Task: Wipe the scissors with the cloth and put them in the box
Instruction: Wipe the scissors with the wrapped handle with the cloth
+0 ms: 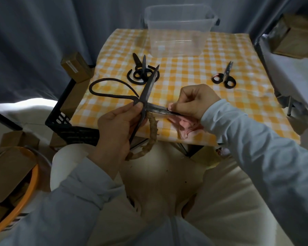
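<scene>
Head view: the left grip [114,125] is clamping the big dark iron scissors [148,89] at the pivot, over the yellow-checked table [185,71]. The right grip [194,102] is pinching one blade above the pink cloth [187,126]. Wiping looks underway, and the clear plastic box [178,32] is sitting empty.

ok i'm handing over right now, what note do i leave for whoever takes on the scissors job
Left hand: grips the large iron scissors near the pivot, blades spread open.
Right hand: pinches the lower blade. The pink cloth is bunched just under it at the near edge of the table; I cannot tell if the hand holds it.
Clear plastic box: at the far edge, no scissors inside.
Done: nothing boxed.
Left: finish wiping this pair and box it, then the overlapping black scissors and the small black-handled scissors.
</scene>
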The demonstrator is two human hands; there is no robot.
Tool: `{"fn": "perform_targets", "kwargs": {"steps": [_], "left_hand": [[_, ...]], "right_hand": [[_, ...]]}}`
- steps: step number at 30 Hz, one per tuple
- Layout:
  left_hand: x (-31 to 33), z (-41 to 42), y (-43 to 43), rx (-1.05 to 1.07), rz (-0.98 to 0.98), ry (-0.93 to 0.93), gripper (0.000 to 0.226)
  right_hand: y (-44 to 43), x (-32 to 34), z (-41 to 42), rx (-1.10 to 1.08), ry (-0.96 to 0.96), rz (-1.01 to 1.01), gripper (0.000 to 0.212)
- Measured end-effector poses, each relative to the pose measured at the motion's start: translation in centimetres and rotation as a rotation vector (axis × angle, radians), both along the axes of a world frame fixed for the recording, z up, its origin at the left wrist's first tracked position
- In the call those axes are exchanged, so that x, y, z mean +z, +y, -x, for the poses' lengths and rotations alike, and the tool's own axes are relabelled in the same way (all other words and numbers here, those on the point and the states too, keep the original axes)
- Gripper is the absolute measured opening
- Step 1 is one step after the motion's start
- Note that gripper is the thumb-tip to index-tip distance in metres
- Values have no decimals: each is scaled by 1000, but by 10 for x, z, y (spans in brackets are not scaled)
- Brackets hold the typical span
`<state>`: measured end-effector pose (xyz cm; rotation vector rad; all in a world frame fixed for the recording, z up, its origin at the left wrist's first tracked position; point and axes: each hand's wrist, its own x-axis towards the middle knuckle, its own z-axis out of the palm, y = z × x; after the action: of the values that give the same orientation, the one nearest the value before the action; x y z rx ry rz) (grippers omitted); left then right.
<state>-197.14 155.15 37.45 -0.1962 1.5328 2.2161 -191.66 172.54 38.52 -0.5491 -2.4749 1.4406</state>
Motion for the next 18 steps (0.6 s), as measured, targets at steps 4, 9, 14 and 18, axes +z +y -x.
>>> {"fn": "perform_targets", "kwargs": {"steps": [4, 9, 14, 18], "left_hand": [[1, -6, 5, -59, 17, 19, 9], [2, -8, 8, -53, 12, 14, 11], [1, -3, 3, -23, -9, 7, 8], [0, -1, 6, -13, -23, -18, 12]], "right_hand": [[-8, 4, 4, 73, 0, 41, 21], [-5, 7, 6, 97, 6, 15, 25], [8, 3, -5, 99, -8, -16, 23], [6, 3, -2, 85, 9, 25, 26]]}}
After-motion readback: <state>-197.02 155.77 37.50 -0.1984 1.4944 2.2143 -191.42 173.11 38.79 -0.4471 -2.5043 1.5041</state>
